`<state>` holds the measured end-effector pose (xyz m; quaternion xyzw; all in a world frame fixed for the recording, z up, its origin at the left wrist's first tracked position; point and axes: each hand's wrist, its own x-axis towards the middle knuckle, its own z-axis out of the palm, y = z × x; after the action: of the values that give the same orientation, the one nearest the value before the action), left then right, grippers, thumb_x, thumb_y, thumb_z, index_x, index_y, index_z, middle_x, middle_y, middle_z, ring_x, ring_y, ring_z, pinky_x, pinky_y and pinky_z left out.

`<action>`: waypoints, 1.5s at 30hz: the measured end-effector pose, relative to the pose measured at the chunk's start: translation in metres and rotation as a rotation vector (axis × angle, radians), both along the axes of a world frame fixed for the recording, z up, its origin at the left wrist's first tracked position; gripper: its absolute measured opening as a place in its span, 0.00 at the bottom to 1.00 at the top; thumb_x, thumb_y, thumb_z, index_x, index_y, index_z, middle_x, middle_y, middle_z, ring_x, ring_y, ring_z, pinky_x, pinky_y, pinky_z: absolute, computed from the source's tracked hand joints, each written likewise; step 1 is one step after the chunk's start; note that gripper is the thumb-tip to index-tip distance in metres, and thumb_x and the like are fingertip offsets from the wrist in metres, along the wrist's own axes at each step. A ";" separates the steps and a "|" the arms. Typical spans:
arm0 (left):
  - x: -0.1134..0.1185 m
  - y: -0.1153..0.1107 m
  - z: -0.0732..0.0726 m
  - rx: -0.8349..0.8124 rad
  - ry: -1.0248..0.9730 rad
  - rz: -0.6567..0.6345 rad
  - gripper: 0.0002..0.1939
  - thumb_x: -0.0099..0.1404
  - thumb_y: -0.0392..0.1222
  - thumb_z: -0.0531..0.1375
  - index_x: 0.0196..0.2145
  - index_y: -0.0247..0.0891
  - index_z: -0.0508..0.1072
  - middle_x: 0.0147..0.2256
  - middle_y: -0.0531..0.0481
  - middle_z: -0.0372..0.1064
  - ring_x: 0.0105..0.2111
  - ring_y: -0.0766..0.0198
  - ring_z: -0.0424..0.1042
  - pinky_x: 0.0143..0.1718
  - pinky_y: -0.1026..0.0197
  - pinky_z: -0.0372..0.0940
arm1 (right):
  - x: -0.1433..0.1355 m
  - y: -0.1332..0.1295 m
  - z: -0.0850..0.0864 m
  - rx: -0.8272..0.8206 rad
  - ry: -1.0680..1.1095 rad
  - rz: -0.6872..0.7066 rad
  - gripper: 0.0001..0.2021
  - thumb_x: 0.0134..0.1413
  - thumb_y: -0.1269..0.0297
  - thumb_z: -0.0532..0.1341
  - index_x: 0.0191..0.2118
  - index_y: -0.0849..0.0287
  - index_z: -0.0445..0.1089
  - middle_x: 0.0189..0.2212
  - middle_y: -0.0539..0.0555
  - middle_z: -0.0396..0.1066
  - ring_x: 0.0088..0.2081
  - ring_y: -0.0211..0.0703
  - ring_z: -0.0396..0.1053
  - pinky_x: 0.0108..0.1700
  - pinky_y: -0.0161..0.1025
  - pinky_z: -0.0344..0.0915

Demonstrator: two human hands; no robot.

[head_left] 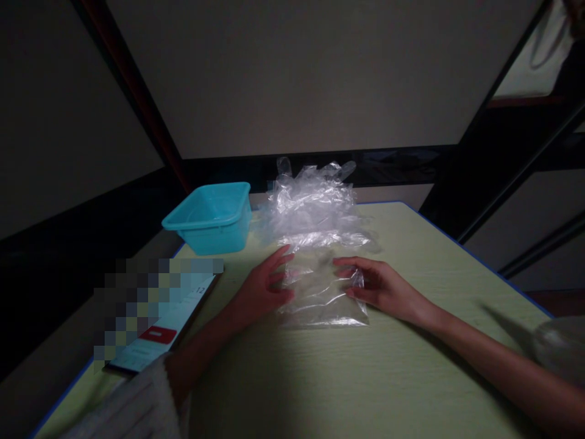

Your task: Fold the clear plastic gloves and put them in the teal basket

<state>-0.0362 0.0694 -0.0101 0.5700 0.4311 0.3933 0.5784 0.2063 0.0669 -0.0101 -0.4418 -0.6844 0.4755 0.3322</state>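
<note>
A clear plastic bag (322, 300) lies flat on the table, creased, with its shiny near edge toward me. My left hand (261, 286) is at its left side, fingers apart and their tips over the bag's edge. From the other side my right hand (379, 285) reaches in, thumb and fingers spread over the bag's right edge. Neither hand visibly grips it; whether the fingertips press on the film I cannot tell. Directly behind the bag rises a loose heap of clear disposable plastic gloves (315, 204), some finger shapes sticking up.
A turquoise plastic basin (208, 235) stands at the back left of the pale table (365, 372). Left of my left arm lies a tablet (171, 323) with a lit, partly blurred screen. A translucent rounded object (560, 344) shows at the right edge. A panel wall (297, 79) is behind the table.
</note>
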 end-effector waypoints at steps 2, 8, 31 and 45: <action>0.001 -0.001 0.001 0.014 0.027 0.026 0.46 0.43 0.30 0.65 0.59 0.38 0.53 0.61 0.38 0.49 0.50 0.51 0.65 0.32 0.66 0.68 | -0.001 0.000 0.001 -0.008 -0.013 -0.022 0.23 0.43 0.71 0.61 0.49 0.62 0.64 0.39 0.57 0.70 0.37 0.43 0.71 0.41 0.44 0.69; 0.002 -0.002 0.001 0.019 0.050 0.072 0.46 0.40 0.29 0.65 0.59 0.37 0.55 0.60 0.37 0.51 0.49 0.51 0.66 0.29 0.67 0.68 | 0.000 0.001 0.001 0.023 -0.013 -0.077 0.22 0.43 0.68 0.62 0.48 0.62 0.65 0.39 0.58 0.71 0.40 0.46 0.71 0.43 0.46 0.70; 0.002 -0.004 0.000 0.219 0.322 0.272 0.14 0.48 0.31 0.59 0.34 0.36 0.77 0.42 0.48 0.74 0.46 0.54 0.70 0.52 0.51 0.60 | 0.003 0.001 0.000 0.343 -0.314 -0.113 0.17 0.45 0.78 0.57 0.43 0.59 0.70 0.55 0.62 0.60 0.48 0.53 0.68 0.35 0.42 0.71; 0.004 -0.013 -0.006 0.589 0.774 0.264 0.19 0.54 0.34 0.57 0.46 0.33 0.71 0.55 0.40 0.61 0.55 0.51 0.59 0.57 0.47 0.52 | 0.002 -0.007 0.006 0.614 -0.462 -0.075 0.13 0.55 0.71 0.53 0.45 0.58 0.68 0.51 0.60 0.65 0.51 0.50 0.65 0.52 0.53 0.63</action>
<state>-0.0320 0.0567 -0.0165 0.7535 0.5534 0.3278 0.1361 0.2081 0.0598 -0.0036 -0.4420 -0.8352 0.1239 0.3029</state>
